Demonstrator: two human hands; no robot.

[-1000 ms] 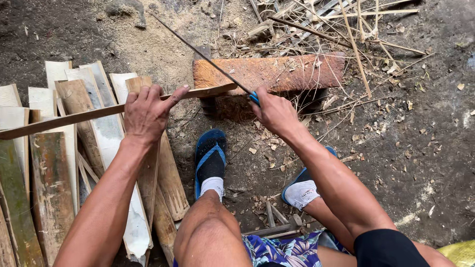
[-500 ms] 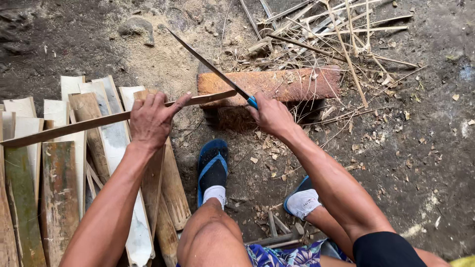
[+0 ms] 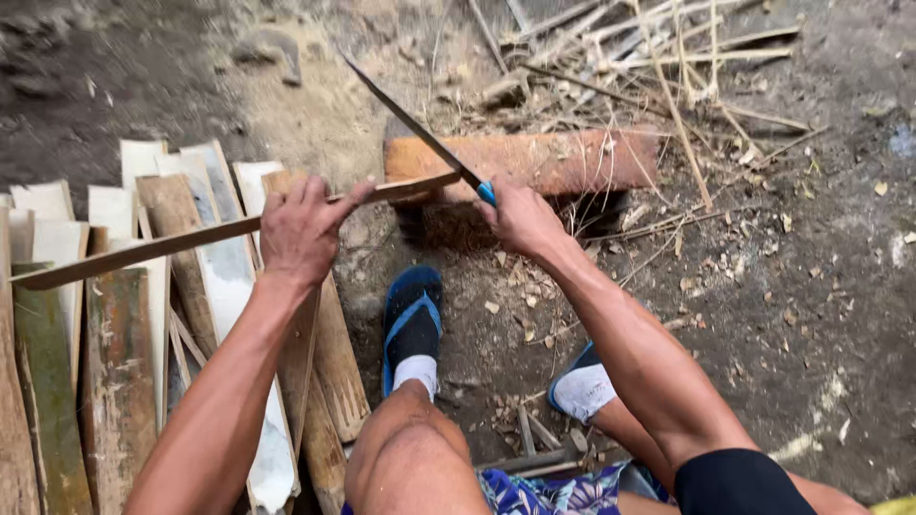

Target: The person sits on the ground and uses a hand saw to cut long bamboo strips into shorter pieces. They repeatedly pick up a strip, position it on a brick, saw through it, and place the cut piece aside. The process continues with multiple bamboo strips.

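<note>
Head view — a bamboo strip is gripped by the left hand, a long blade clenched in the right hand — bare dirt ground beneath, split slats left.

My left hand grips a long bamboo strip, its far end resting on a reddish wooden block. My right hand holds a blue-handled knife, blade laid against the strip's end. Split bamboo slats lie on the ground at my left.

Bare dirt ground in daylight — dry twigs and chips scattered, a stone beyond.
</note>
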